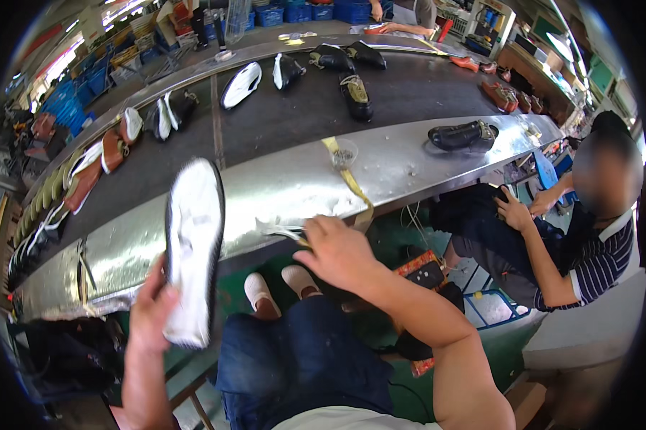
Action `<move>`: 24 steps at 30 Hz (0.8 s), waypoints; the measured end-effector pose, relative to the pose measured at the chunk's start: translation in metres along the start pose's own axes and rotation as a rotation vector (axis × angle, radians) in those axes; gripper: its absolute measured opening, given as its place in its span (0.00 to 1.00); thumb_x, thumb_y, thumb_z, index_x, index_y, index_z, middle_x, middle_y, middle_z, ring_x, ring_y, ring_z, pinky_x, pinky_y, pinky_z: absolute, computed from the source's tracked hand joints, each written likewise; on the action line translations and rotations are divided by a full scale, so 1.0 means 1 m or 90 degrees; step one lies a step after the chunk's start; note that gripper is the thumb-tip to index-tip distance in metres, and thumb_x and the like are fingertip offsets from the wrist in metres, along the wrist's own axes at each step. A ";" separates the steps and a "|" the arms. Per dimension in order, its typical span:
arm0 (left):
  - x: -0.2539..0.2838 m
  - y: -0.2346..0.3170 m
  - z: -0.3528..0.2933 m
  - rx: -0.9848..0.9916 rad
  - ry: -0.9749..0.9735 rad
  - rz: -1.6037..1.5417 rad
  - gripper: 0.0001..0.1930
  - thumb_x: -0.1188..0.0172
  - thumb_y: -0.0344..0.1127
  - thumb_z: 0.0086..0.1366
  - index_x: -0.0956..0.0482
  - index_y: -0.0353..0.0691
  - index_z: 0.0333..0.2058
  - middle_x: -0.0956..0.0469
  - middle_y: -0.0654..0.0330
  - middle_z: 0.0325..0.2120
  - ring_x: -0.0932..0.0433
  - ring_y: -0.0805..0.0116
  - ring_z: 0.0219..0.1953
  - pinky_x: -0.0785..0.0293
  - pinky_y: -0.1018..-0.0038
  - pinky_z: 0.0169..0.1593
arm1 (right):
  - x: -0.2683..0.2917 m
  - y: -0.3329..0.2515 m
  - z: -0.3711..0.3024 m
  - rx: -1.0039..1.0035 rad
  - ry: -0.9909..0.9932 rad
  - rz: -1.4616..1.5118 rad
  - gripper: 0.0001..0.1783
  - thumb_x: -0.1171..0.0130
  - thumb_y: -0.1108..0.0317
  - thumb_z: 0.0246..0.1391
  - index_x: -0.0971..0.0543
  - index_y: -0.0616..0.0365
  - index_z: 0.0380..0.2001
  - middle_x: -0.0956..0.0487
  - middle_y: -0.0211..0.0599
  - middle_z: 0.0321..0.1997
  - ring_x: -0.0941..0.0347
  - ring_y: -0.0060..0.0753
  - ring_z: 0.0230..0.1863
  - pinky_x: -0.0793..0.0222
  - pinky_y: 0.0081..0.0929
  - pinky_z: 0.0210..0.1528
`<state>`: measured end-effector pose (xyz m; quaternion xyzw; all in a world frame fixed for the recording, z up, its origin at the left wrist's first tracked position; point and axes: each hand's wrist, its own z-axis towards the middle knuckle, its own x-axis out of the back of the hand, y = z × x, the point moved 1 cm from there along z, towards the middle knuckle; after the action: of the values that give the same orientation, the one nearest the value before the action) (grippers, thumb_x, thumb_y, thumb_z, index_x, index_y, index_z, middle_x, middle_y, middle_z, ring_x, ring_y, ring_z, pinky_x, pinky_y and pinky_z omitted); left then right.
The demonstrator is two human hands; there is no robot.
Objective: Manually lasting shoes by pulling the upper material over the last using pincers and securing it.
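My left hand grips a shoe, held upright at the left with its white underside turned towards me and a dark edge around it. My fingers wrap the lower left side of the shoe. My right hand is at the near edge of the metal ledge, fingers bent. Thin, pale, shiny pieces stick out to the left of its thumb and fingers. What they belong to is partly hidden and cannot be made out.
A dark conveyor belt carries several shoes. On the ledge stand a clear cup of small bits, beside yellow tape, and a black shoe. A seated co-worker is at the right, dark cloth on the lap.
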<state>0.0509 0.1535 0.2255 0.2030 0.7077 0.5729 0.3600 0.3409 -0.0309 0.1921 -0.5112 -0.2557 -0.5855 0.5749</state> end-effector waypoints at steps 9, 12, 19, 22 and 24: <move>0.048 0.055 0.337 -0.326 0.173 0.990 0.42 0.35 0.34 0.64 0.47 0.34 0.72 0.23 0.46 0.57 0.19 0.51 0.52 0.23 0.62 0.54 | 0.013 0.144 0.127 -0.061 0.217 0.081 0.27 0.30 0.55 0.54 0.23 0.65 0.48 0.26 0.55 0.60 0.31 0.56 0.62 0.34 0.45 0.64; 0.029 0.008 0.364 -0.381 0.066 1.366 0.39 0.38 0.43 0.66 0.44 0.50 0.73 0.41 0.51 0.71 0.46 0.38 0.73 0.41 0.39 0.67 | -0.002 0.257 0.170 -0.279 0.239 0.052 0.37 0.29 0.51 0.52 0.26 0.71 0.55 0.28 0.60 0.63 0.32 0.57 0.65 0.36 0.42 0.68; 0.067 -0.009 0.373 -0.450 -0.185 1.100 0.24 0.41 0.34 0.66 0.26 0.35 0.59 0.20 0.51 0.53 0.30 0.47 0.65 0.41 0.56 0.72 | -0.039 0.373 0.264 -0.470 0.182 0.057 0.69 0.21 0.39 0.36 0.43 0.78 0.67 0.36 0.66 0.70 0.39 0.54 0.73 0.41 0.36 0.73; 0.086 -0.020 0.367 -0.289 -0.219 1.039 0.18 0.41 0.32 0.65 0.22 0.35 0.54 0.17 0.51 0.47 0.22 0.49 0.55 0.37 0.57 0.69 | -0.056 0.372 0.278 -0.490 0.148 0.032 0.55 0.24 0.44 0.41 0.34 0.68 0.65 0.21 0.57 0.58 0.25 0.52 0.62 0.31 0.38 0.64; 0.099 -0.029 0.356 -0.355 -0.121 0.999 0.16 0.40 0.31 0.65 0.21 0.35 0.51 0.16 0.50 0.42 0.18 0.50 0.46 0.29 0.59 0.63 | -0.050 0.371 0.282 -0.466 0.174 0.038 0.39 0.25 0.47 0.43 0.21 0.68 0.50 0.16 0.52 0.47 0.19 0.50 0.51 0.27 0.40 0.57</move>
<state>0.2537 0.4521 0.1403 0.5877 0.1599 0.7916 -0.0483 0.7645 0.1623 0.1384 -0.6068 0.0642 -0.6838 0.4000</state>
